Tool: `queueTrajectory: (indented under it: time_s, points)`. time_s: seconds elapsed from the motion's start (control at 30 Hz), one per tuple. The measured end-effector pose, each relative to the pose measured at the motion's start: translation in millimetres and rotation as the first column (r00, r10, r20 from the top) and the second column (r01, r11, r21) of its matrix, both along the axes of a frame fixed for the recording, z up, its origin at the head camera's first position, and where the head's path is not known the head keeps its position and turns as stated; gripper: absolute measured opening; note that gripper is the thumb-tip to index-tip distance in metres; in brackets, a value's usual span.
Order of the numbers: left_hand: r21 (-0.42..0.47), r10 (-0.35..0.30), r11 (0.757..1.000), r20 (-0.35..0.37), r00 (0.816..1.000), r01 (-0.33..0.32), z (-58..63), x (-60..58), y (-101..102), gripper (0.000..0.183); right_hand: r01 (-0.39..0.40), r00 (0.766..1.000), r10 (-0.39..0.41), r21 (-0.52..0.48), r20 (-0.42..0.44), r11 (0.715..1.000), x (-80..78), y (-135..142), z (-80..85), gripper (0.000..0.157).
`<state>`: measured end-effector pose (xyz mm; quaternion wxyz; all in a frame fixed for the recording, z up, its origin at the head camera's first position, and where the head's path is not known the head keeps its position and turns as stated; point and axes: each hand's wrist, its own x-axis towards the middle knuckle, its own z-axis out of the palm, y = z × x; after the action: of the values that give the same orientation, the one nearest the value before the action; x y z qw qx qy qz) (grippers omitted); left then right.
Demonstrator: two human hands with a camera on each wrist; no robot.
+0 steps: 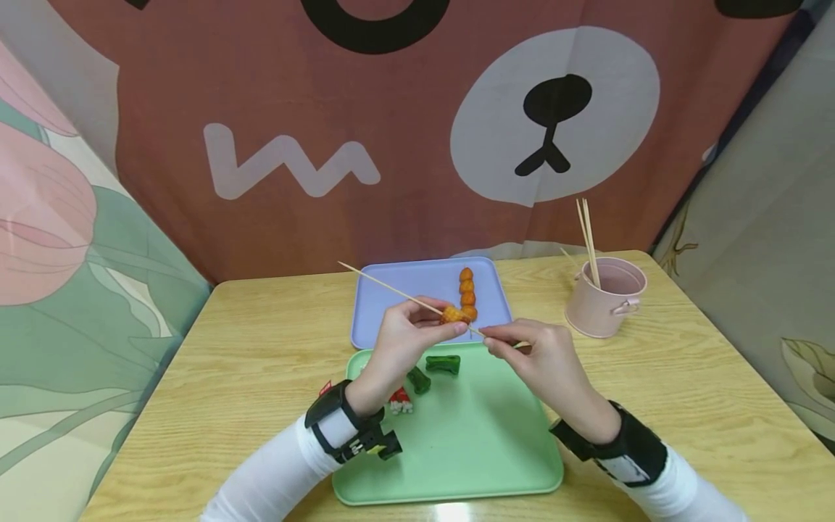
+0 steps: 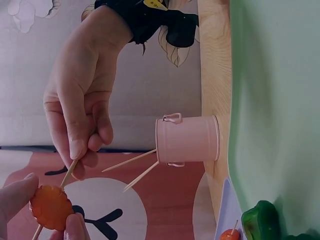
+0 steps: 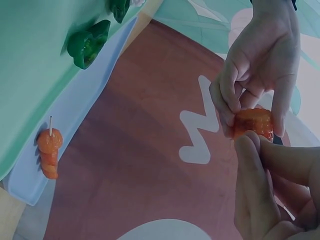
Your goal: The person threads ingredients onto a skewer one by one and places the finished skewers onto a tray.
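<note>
My left hand (image 1: 406, 333) holds a short orange corn piece (image 1: 451, 315) between thumb and fingers, above the blue tray's near edge. In the left wrist view the corn piece (image 2: 51, 207) shows a scalloped rim. A thin bamboo skewer (image 1: 390, 288) sticks out from both sides of it, its long part slanting up to the left. Close by on the right, my right hand (image 1: 538, 351) pinches the skewer's short end with thumb and fingertips. Both hands meet at the corn piece (image 3: 254, 121) in the right wrist view, where the right fingertips overlap it.
On the blue tray (image 1: 391, 330) lies a skewer of orange balls (image 1: 467, 290). The green tray (image 1: 470, 449) in front bears green pepper pieces (image 1: 443, 364) and red-and-white pieces (image 1: 401, 401), partly behind the left wrist. A pink bucket (image 1: 596, 312) at right holds several skewers (image 1: 588, 239).
</note>
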<state>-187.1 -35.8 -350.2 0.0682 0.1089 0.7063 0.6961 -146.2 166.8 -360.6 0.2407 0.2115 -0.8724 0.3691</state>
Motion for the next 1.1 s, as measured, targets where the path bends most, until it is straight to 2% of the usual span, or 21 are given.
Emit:
queueTrajectory:
  time_s: [0.07,0.17,0.23,0.3,0.37,0.4,0.5,0.6,0.73,0.83,0.93,1.03,1.1]
  points:
    - [0.009,-0.033,0.999,-0.001,0.999,0.033,0.7,-0.4,-1.5,0.037,0.000,1.000,0.001,0.010,-0.010,1.000,-0.4,1.0,0.1,0.017]
    - [-0.037,-0.113,0.993,-0.014,0.994,0.112,1.6,-3.2,-7.2,0.040,0.007,1.000,-0.006,0.009,-0.029,1.000,-1.7,5.4,0.6,0.017]
    - [-0.109,-0.166,0.981,-0.038,0.985,0.161,1.1,-6.3,-13.6,0.040,0.017,0.999,-0.017,-0.007,-0.034,1.000,-2.7,10.5,0.6,0.018]
    - [-0.243,-0.195,0.955,-0.094,0.976,0.168,0.2,-9.9,-20.4,0.037,0.029,0.999,-0.029,-0.024,-0.031,0.999,-3.3,17.0,0.2,0.018]
    - [-0.383,-0.217,0.914,-0.176,0.960,0.136,-2.7,-13.7,-27.2,0.034,0.045,0.999,-0.046,-0.030,-0.029,0.999,-3.4,23.9,-0.7,0.017]
    - [-0.459,-0.229,0.882,-0.217,0.949,0.108,-4.3,-15.6,-30.1,0.032,0.053,0.998,-0.054,-0.034,-0.027,0.998,-3.4,27.3,-1.3,0.016]
    - [-0.644,-0.302,0.764,-0.302,0.904,0.040,-10.4,-20.2,-38.2,0.026,0.079,0.996,-0.080,-0.031,-0.035,0.996,-2.5,36.8,-3.0,0.016]
    - [-0.749,-0.406,0.660,-0.290,0.867,0.058,-16.6,-23.0,-45.1,0.025,0.110,0.993,-0.111,-0.022,-0.050,0.994,-1.4,44.6,-4.6,0.016]
    - [-0.823,-0.523,0.553,-0.223,0.822,0.128,-25.7,-24.5,-51.0,0.024,0.165,0.985,-0.164,0.017,-0.062,0.986,0.8,52.6,-7.1,0.014]
    - [-0.860,-0.587,0.489,-0.202,0.784,0.144,-32.7,-24.9,-52.0,0.024,0.199,0.979,-0.196,0.041,-0.059,0.979,2.6,57.5,-9.7,0.014]
    - [-0.887,-0.624,0.444,-0.202,0.755,0.129,-38.5,-25.1,-51.6,0.027,0.216,0.976,-0.213,0.054,-0.053,0.975,3.4,61.6,-12.3,0.014]
    - [-0.902,-0.641,0.417,-0.205,0.740,0.111,-43.0,-24.9,-51.0,0.030,0.219,0.975,-0.217,0.057,-0.052,0.974,4.0,64.4,-14.3,0.013]
    - [-0.910,-0.644,0.402,-0.200,0.738,0.104,-46.4,-24.7,-50.6,0.031,0.221,0.974,-0.218,0.056,-0.056,0.974,4.2,65.7,-15.3,0.013]
